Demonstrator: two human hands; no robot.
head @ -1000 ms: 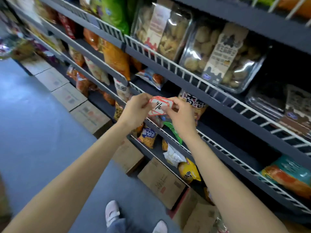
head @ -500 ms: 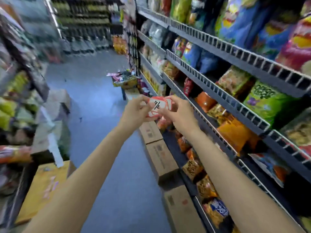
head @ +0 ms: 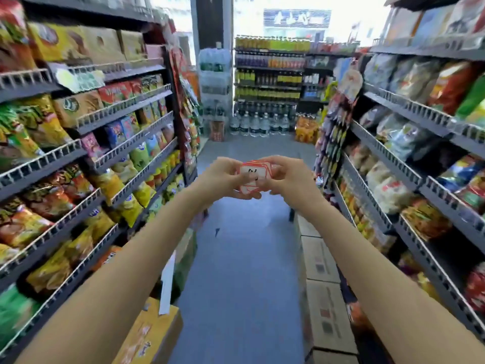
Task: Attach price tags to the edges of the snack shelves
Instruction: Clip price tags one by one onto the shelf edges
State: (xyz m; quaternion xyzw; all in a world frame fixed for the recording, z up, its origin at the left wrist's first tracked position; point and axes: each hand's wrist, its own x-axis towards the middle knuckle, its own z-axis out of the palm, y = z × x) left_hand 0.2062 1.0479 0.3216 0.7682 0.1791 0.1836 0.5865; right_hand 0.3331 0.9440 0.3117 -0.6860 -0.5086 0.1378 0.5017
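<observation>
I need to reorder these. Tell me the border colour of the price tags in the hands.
Red border on white price tags, seen in the head view.

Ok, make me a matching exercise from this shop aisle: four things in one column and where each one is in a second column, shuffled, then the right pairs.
Things:
1. stack of red-bordered white price tags
2. clear plastic water bottles
3. yellow cardboard box
4. plain brown cardboard cartons

Places:
A. on the floor at the far end of the aisle
B. on the floor along the right-hand shelves
C. held between the left hand and the right hand
D. low at the left, below the left forearm

Pairs: 1-C, 2-A, 3-D, 4-B
</observation>
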